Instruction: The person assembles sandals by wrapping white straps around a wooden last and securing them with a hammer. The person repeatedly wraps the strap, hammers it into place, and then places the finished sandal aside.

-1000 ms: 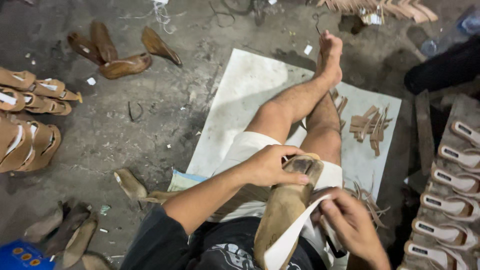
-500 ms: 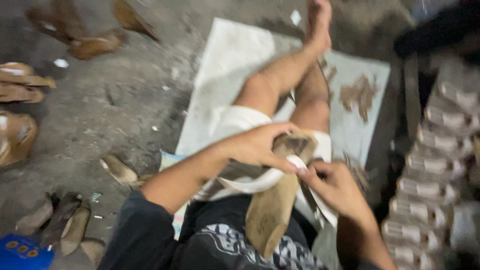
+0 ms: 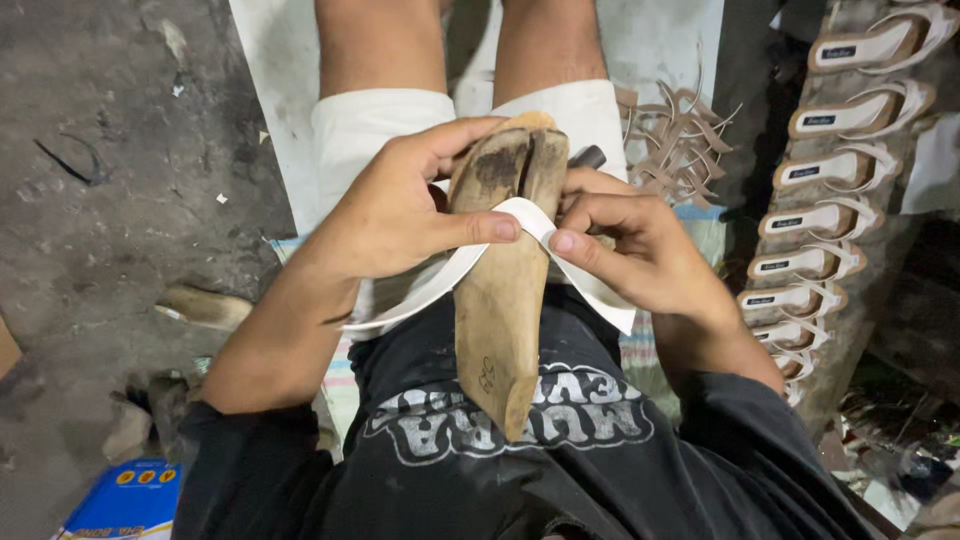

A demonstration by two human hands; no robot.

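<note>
From the head camera, looking straight down at the seated person's lap: a wooden shoe last stands lengthwise over the black shirt and the white shorts, its narrower end toward the chest and its darker, split end up between the hands. The left hand wraps the upper part of the last from the left, fingers closed, the thumb pressing a white strap flat across the wood. The right hand meets it from the right, its fingers pinched on the same strap just beside the last; the two thumbs nearly touch. The strap runs on both ways, curving down under the left wrist and hanging past the right one.

Both bare legs stretch out over a pale sheet on the grey concrete floor. Right of the knees lies a heap of tan strap pieces. Further right, a row of finished sandals with white straps leans in line. A blue box sits at the lower left, near a loose wooden piece.
</note>
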